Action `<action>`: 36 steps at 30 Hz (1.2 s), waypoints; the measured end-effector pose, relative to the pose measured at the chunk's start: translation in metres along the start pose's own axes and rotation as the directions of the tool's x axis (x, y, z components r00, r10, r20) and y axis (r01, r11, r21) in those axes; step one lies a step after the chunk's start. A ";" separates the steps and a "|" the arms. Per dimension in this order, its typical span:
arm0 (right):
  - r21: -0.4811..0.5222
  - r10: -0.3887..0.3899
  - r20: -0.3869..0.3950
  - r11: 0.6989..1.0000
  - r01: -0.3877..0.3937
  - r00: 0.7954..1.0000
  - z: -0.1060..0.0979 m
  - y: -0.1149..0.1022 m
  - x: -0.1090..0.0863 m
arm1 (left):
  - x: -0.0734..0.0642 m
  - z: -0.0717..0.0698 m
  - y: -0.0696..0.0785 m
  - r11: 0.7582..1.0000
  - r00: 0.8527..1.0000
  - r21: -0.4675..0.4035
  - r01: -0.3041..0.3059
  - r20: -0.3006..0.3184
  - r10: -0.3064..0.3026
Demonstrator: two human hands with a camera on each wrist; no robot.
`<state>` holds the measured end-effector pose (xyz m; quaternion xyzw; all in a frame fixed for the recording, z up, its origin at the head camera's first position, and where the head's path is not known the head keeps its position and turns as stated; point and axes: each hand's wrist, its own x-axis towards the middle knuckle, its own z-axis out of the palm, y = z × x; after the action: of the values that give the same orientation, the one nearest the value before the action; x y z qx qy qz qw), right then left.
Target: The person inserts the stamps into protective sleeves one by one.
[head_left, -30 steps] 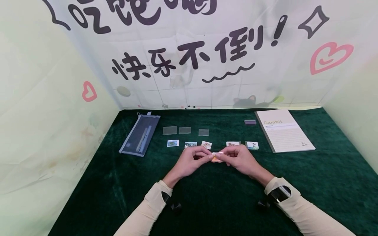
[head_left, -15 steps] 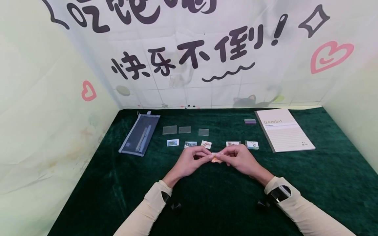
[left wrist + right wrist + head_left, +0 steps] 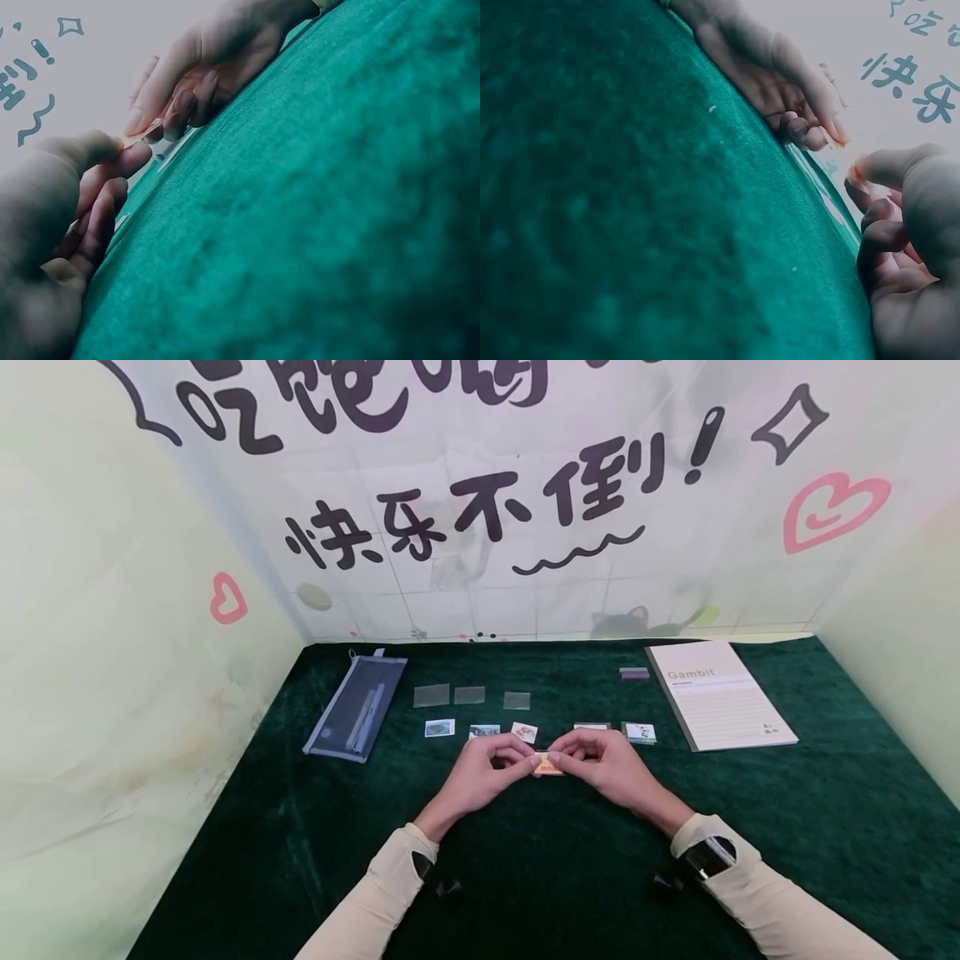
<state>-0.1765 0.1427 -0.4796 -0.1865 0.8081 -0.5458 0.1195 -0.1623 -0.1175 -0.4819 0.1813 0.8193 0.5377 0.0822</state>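
Over the green tabletop (image 3: 547,868), the left hand (image 3: 483,774) and right hand (image 3: 617,770) pinch a small orange card (image 3: 548,768) by its opposite ends. It could bend or slip, I'd judge, if one pinch tightened or pulled unevenly. Picture cards (image 3: 440,727) lie just beyond, near enough to be nudged. Farther on are clear plastic pieces (image 3: 431,696) and a purple block (image 3: 633,674), flanked by a zip pouch (image 3: 347,714) and a notebook (image 3: 727,710), both well apart from the hands.
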 end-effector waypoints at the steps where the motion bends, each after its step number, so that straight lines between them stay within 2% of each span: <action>1: -0.009 -0.002 -0.005 1.000 0.002 1.000 0.000 0.000 0.000 | 0.000 0.000 0.000 1.000 1.000 0.003 0.002 -0.003 -0.002; 5: -0.053 -0.023 -0.025 0.998 0.022 0.999 0.001 0.000 0.000 | 0.000 0.001 0.001 1.000 1.000 0.008 0.007 -0.008 -0.007; 11: -0.177 -0.102 -0.078 0.980 0.087 0.992 0.002 -0.003 -0.001 | -0.001 0.002 0.001 1.000 1.000 -0.003 0.003 -0.017 -0.003; 14: -0.214 -0.140 -0.087 0.970 0.118 0.986 0.001 -0.005 0.000 | -0.001 0.003 0.001 1.000 0.999 -0.006 0.002 -0.041 -0.002; 19: -0.257 -0.150 -0.075 0.958 0.126 0.986 -0.004 -0.010 0.006 | -0.001 0.003 0.003 1.000 0.993 -0.013 -0.005 -0.119 0.003; 22: -0.294 -0.142 -0.064 0.949 0.117 0.988 -0.011 -0.013 0.013 | 0.002 0.002 0.004 0.998 0.983 0.049 -0.025 -0.181 0.033; 24: -0.317 -0.140 -0.052 0.941 0.117 0.989 -0.016 -0.014 0.019 | 0.004 0.000 0.006 0.991 0.975 0.127 -0.030 -0.213 0.057; 27: -0.348 -0.145 -0.024 0.929 0.128 0.989 -0.024 -0.016 0.031 | 0.009 -0.005 0.011 0.964 0.969 0.264 -0.034 -0.227 0.096; 29: -0.367 -0.140 0.001 0.921 0.131 0.990 -0.028 -0.017 0.039 | 0.013 -0.008 0.014 0.935 0.971 0.354 -0.021 -0.217 0.104; 32: -0.395 -0.120 0.038 0.910 0.126 0.992 -0.032 -0.018 0.047 | 0.019 -0.013 0.018 0.873 0.979 0.488 0.001 -0.180 0.099; 34: -0.418 -0.105 0.059 0.901 0.120 0.993 -0.033 -0.018 0.051 | 0.023 -0.015 0.019 0.821 0.986 0.570 0.018 -0.148 0.081; 36: -0.444 -0.102 0.072 0.887 0.123 0.992 -0.032 -0.017 0.053 | 0.025 -0.017 0.019 0.781 0.991 0.624 0.031 -0.119 0.056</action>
<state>-0.2340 0.1412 -0.4508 -0.2682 0.8967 -0.3469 0.0602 -0.1867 -0.1152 -0.4562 0.1679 0.9533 0.2477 -0.0399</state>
